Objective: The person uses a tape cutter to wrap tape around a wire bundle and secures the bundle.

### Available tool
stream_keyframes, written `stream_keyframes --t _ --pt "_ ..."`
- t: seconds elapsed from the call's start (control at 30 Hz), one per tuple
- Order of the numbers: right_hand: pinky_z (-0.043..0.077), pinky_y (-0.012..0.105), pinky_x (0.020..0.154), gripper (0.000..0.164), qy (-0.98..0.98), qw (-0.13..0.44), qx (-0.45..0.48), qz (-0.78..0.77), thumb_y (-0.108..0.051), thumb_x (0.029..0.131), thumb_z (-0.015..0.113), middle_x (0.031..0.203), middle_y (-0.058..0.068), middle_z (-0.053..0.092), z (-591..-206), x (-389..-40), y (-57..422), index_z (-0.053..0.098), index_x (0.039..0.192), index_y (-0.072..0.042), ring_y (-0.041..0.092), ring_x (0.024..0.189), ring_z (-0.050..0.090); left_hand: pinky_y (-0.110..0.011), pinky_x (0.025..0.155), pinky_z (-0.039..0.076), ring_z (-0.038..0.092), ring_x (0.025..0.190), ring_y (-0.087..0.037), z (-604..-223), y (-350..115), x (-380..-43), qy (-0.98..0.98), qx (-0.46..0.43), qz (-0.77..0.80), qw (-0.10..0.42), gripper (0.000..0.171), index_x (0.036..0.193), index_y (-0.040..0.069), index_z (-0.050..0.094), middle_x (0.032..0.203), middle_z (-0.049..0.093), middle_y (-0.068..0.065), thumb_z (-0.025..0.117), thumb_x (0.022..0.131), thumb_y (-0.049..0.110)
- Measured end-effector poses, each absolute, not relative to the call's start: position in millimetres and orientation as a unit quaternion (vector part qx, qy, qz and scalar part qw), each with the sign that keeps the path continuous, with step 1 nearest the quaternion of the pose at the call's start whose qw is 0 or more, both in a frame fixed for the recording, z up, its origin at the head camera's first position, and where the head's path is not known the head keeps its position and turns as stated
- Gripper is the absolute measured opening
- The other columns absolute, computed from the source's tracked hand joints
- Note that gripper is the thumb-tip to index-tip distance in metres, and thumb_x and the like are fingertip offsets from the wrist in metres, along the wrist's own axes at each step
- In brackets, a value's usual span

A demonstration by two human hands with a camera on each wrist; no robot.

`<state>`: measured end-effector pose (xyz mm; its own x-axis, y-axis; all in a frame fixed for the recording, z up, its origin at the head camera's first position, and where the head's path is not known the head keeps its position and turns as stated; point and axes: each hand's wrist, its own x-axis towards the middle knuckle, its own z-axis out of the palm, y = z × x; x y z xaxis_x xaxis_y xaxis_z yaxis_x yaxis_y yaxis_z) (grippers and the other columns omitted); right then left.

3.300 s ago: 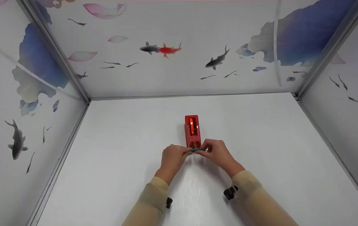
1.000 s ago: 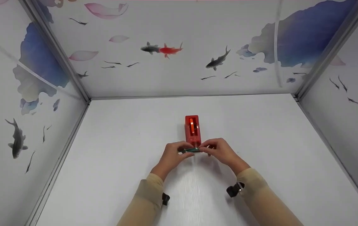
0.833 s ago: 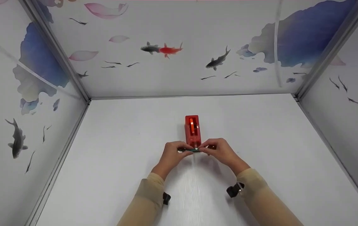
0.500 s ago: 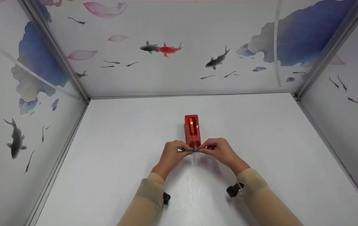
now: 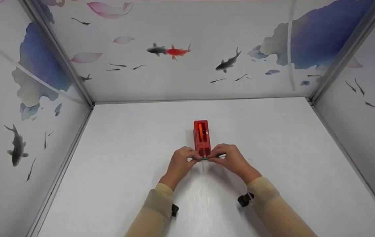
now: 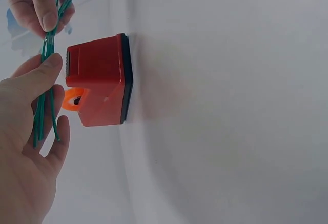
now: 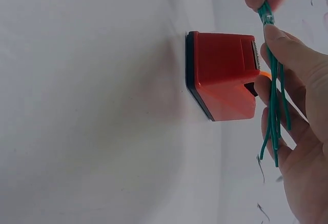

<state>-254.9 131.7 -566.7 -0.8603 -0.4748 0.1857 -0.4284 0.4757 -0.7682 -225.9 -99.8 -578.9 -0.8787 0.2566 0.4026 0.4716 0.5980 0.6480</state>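
Note:
My left hand (image 5: pixel 180 163) and right hand (image 5: pixel 231 159) meet just in front of a red tape dispenser (image 5: pixel 202 145). Between them they hold a bundle of thin green wires (image 6: pixel 41 116), which look like twist ties. Each hand pinches it with thumb and fingers near the middle. Loose wire ends spread across the left palm, and more ends (image 7: pixel 273 101) hang over the right fingers. A shiny clear band, looking like tape, (image 7: pixel 269 18) shows on the bundle between the two pinches. Fingers partly cover that middle stretch.
The dispenser stands upright on a white table (image 5: pixel 124 171), its orange tape core (image 5: pixel 201 131) showing and its toothed cutting edge (image 7: pixel 255 55) close to the fingers. Patterned panels (image 5: pixel 187 79) close in the back and both sides.
The left thumb, apart from the fingers a second ago, now pinches the bundle. Less green shows between the hands, and the bundle seems to have been turned. The dispenser stays put.

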Motion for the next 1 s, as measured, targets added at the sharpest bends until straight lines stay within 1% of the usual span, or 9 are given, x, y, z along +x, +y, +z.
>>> stream_keyframes --t 0.2,0.33,0.43,0.53,0.67,0.8,0.9,1.0 --pt "0.062 0.04 0.087 0.02 0.872 0.011 -0.264 -0.412 -0.014 0.084 0.086 0.095 -0.014 0.075 -562 -253 128 0.084 0.1 -0.025 0.009 0.09 0.069 -0.029 0.085 0.058 0.067 0.089 -0.011 -578 -101 -225 -0.892 -0.209 -0.369 0.156 0.011 0.092 0.016 0.084 0.093 0.077 0.004 0.086 0.083 0.009" --pt "0.062 0.038 0.086 0.019 0.873 0.016 -0.27 -0.406 -0.016 0.085 0.086 0.095 -0.013 0.076 -561 -254 129 0.084 0.101 -0.025 0.009 0.09 0.069 -0.032 0.087 0.056 0.067 0.088 -0.011 -578 -100 -224 -0.893 -0.217 -0.354 0.173 0.01 0.091 0.016 0.085 0.091 0.077 0.005 0.086 0.083 0.009" --pt "0.061 0.035 0.086 0.02 0.869 0.038 -0.276 -0.408 -0.016 0.085 0.086 0.097 -0.012 0.077 -560 -256 130 0.082 0.103 -0.024 0.009 0.09 0.069 -0.032 0.087 0.055 0.066 0.088 -0.012 -579 -99 -224 -0.89 -0.223 -0.354 0.18 0.01 0.091 0.016 0.085 0.091 0.077 0.005 0.086 0.083 0.009" --pt "0.061 0.033 0.085 0.02 0.868 0.072 -0.277 -0.406 -0.019 0.086 0.086 0.098 -0.012 0.076 -560 -259 133 0.08 0.105 -0.024 0.009 0.088 0.069 -0.031 0.086 0.055 0.066 0.089 -0.012 -580 -99 -223 -0.89 -0.232 -0.344 0.189 0.009 0.09 0.016 0.085 0.091 0.076 0.005 0.086 0.083 0.01" --pt "0.06 0.036 0.088 0.019 0.869 0.11 -0.273 -0.399 -0.025 0.088 0.084 0.099 -0.01 0.077 -557 -265 135 0.079 0.107 -0.023 0.01 0.09 0.069 -0.032 0.087 0.054 0.067 0.088 -0.012 -579 -99 -223 -0.889 -0.244 -0.322 0.215 0.007 0.089 0.016 0.085 0.09 0.076 0.005 0.086 0.082 0.013" --pt "0.06 0.039 0.09 0.017 0.871 0.127 -0.27 -0.39 -0.031 0.09 0.082 0.099 -0.009 0.078 -554 -270 138 0.081 0.106 -0.024 0.011 0.089 0.069 -0.033 0.088 0.054 0.067 0.086 -0.012 -578 -98 -224 -0.883 -0.259 -0.296 0.257 0.006 0.086 0.016 0.085 0.087 0.076 0.005 0.088 0.082 0.014" --pt "0.06 0.035 0.085 0.015 0.869 0.14 -0.27 -0.39 -0.03 0.089 0.083 0.096 -0.008 0.079 -553 -272 141 0.083 0.103 -0.023 0.012 0.085 0.068 -0.034 0.088 0.054 0.067 0.085 -0.012 -579 -97 -225 -0.876 -0.269 -0.283 0.283 0.005 0.085 0.016 0.085 0.086 0.075 0.004 0.088 0.081 0.013" --pt "0.06 0.03 0.075 0.012 0.866 0.161 -0.264 -0.393 -0.03 0.089 0.083 0.09 -0.007 0.079 -551 -273 143 0.084 0.099 -0.023 0.015 0.079 0.067 -0.034 0.088 0.054 0.067 0.084 -0.012 -581 -96 -226 -0.875 -0.271 -0.277 0.291 0.006 0.085 0.016 0.085 0.086 0.075 0.005 0.088 0.081 0.013"
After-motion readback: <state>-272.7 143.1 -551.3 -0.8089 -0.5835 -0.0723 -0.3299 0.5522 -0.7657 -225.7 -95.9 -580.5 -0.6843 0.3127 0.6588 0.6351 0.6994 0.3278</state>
